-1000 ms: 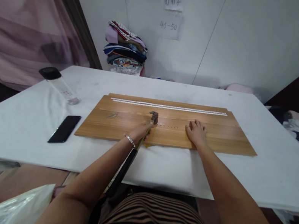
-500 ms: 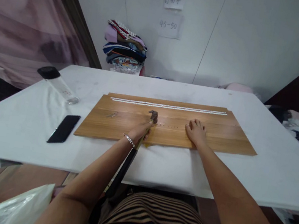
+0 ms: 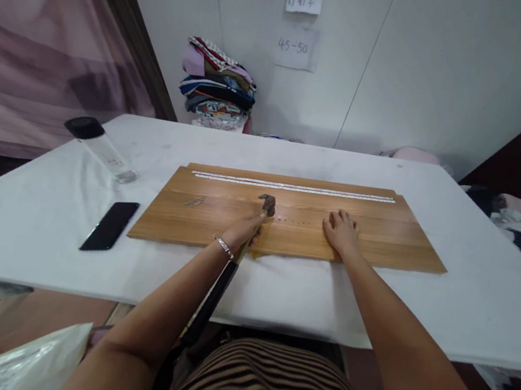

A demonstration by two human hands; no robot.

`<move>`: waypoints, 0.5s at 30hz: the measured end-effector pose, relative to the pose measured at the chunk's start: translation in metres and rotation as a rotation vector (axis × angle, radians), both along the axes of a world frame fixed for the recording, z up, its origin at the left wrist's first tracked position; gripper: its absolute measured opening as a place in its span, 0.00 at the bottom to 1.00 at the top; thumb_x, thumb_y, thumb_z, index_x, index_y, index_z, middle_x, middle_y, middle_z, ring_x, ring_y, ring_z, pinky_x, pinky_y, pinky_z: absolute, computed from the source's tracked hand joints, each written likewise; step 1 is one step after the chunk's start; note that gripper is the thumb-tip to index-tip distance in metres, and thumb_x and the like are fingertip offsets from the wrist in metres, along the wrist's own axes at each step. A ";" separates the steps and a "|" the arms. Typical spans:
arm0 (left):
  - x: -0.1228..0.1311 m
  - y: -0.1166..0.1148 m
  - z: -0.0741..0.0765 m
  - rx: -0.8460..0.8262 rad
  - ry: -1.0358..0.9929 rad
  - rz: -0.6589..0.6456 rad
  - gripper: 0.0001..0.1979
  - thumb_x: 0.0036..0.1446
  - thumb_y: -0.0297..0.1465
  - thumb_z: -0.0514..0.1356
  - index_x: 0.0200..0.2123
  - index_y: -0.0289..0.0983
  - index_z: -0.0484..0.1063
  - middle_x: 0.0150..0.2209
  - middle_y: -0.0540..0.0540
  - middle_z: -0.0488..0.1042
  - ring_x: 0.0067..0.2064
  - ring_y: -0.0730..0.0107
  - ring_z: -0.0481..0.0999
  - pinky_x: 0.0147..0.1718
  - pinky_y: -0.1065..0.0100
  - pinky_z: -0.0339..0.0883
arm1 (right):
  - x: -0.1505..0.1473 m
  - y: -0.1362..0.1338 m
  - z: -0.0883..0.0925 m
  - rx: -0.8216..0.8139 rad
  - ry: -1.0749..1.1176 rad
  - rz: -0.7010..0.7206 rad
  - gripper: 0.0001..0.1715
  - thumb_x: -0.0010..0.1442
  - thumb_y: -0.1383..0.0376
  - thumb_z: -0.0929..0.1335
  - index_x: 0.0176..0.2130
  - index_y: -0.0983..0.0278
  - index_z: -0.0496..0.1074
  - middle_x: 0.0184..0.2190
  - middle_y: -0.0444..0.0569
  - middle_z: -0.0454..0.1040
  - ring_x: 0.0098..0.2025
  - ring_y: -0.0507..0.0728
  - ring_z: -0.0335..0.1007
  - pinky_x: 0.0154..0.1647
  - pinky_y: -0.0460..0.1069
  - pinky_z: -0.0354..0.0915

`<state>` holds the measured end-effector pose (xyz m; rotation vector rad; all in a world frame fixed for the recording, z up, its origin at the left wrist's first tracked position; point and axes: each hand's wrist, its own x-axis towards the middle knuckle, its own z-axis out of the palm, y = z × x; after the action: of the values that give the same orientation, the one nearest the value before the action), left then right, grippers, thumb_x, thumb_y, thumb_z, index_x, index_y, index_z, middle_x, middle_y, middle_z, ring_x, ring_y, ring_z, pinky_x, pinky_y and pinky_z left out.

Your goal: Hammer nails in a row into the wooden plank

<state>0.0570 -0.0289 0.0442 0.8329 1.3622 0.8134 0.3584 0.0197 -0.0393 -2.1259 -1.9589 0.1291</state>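
Over the board (image 3: 393, 245), hammer (image 3: 224, 281) slanting away rightward, head (image 3: 269, 205) foremost

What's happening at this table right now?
A person's left hand grips a hammer close to its head, over a wooden board. The right hand rests on the board with its fingers spread. Between the hands runs a row of small dots, perhaps nail heads. Some thin, nail-like pieces lie loose farther left, and a phone sits beside the board.
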 end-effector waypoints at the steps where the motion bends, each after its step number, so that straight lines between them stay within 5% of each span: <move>1: 0.000 0.000 0.000 -0.006 0.005 0.001 0.12 0.70 0.39 0.61 0.40 0.36 0.74 0.22 0.55 0.67 0.16 0.79 0.59 0.17 0.73 0.51 | 0.000 0.000 0.000 0.002 0.000 0.000 0.25 0.73 0.55 0.58 0.57 0.62 0.76 0.67 0.63 0.71 0.70 0.69 0.60 0.70 0.68 0.54; 15: 0.001 -0.001 0.002 -0.007 0.011 0.006 0.12 0.70 0.38 0.59 0.39 0.35 0.74 0.23 0.54 0.66 0.16 0.80 0.59 0.16 0.74 0.50 | 0.002 0.002 -0.003 -0.003 -0.009 0.004 0.26 0.74 0.54 0.58 0.58 0.61 0.75 0.66 0.62 0.71 0.69 0.69 0.61 0.69 0.68 0.55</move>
<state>0.0582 -0.0302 0.0466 0.8295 1.3769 0.8098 0.3602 0.0214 -0.0422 -2.1280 -1.9697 0.1237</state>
